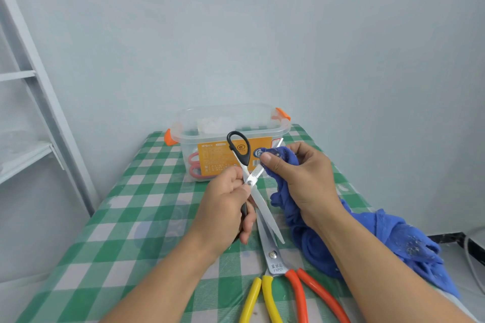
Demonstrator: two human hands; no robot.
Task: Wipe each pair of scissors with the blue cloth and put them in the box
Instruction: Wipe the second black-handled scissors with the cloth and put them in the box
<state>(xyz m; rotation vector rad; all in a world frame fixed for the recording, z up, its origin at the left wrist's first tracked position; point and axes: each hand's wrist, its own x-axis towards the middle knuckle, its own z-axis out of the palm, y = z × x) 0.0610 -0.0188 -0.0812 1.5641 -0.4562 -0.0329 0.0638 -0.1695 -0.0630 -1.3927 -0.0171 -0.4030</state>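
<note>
1. The wiping step is judged to be in hand: a pair of black-handled scissors (249, 181) is held above the table (131, 217), blades spread into a cross, just in front of the box (231, 136).
2. The left hand (225, 207) is closed on these scissors. The pivot is pinched between thumb and forefinger, and the lower handle is wrapped by the remaining fingers. The upper handle loop stands free.
3. The right hand (304, 178) is closed on the blue cloth (393, 238), a fold of which is pinched round the upper right blade under the thumb. The blade's tip shows beyond the cloth, and the rest of the cloth trails down to the table's right edge.
4. The other blade points down towards the person and is not touched by the cloth.
5. A pair of red-handled scissors (194, 165) is already seen inside the box, so part of the task is judged done.
6. Scissors with yellow and orange handles (274, 262) lie on the table near the person. Four handles are counted, so two stacked pairs are supposed.
7. Next, the cloth would need to be drawn along the pinched blade to its tip and the bare blade wiped likewise. The thumb should be kept off the cutting edge.
8. After that, the blades would need closing before the pair is lowered into the box.
</note>
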